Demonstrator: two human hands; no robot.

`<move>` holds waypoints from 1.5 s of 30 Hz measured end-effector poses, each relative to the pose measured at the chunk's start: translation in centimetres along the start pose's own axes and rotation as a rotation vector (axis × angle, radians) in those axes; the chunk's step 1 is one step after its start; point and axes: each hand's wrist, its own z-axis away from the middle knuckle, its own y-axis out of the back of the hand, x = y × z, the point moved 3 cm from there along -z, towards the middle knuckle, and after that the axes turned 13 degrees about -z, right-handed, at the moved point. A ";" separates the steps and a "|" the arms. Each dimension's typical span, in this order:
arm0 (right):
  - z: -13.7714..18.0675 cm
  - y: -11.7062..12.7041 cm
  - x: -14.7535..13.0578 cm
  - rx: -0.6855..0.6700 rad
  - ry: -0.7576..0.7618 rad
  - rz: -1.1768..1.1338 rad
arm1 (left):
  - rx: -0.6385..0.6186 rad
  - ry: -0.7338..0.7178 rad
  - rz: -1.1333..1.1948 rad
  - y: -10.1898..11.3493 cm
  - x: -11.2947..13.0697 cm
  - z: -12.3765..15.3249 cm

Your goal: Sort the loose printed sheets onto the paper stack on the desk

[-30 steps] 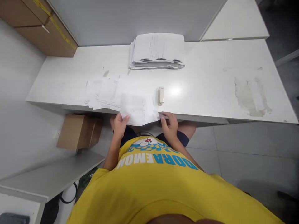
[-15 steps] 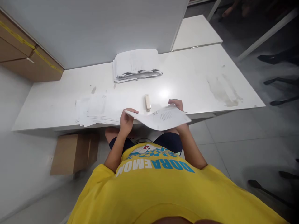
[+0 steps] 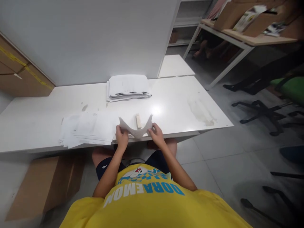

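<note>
Both my hands grip a sheaf of paper (image 3: 137,133), held upright and bowed downward in the middle at the desk's front edge. My left hand (image 3: 122,136) pinches its left end, and my right hand (image 3: 155,133) pinches the right end. Just behind the paper lies a small cream stapler (image 3: 138,121) on the desk. Left of my left hand, loose printed sheets (image 3: 87,129) are spread in an overlapping pile. How many sheets I hold cannot be made out.
A thick paper stack (image 3: 128,86) lies against the grey partition (image 3: 95,38) on the white desk (image 3: 175,107). Cardboard boxes stand at the desk's left end (image 3: 35,82) and beneath it (image 3: 40,183). Right, another person's legs (image 3: 251,79) and a chair base (image 3: 258,114) show beyond the desk.
The paper has gone from lying slanted with its print showing to standing upright and curved. My right hand has moved to its right end. The view has swung rightward and up.
</note>
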 end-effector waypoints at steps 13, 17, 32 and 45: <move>-1.9 3.1 0.4 -0.077 -0.260 -0.259 | 0.014 -0.002 -0.152 0.4 1.1 1.0; -1.9 4.5 -0.4 -0.023 -0.214 -0.257 | -0.066 -0.058 -0.005 0.2 2.6 0.3; 2.3 7.6 -2.8 0.121 -0.120 -0.036 | -0.435 -0.168 0.132 1.1 2.4 0.7; 9.4 8.0 1.2 0.263 -0.561 -0.172 | -0.594 0.095 0.046 -0.2 0.9 3.0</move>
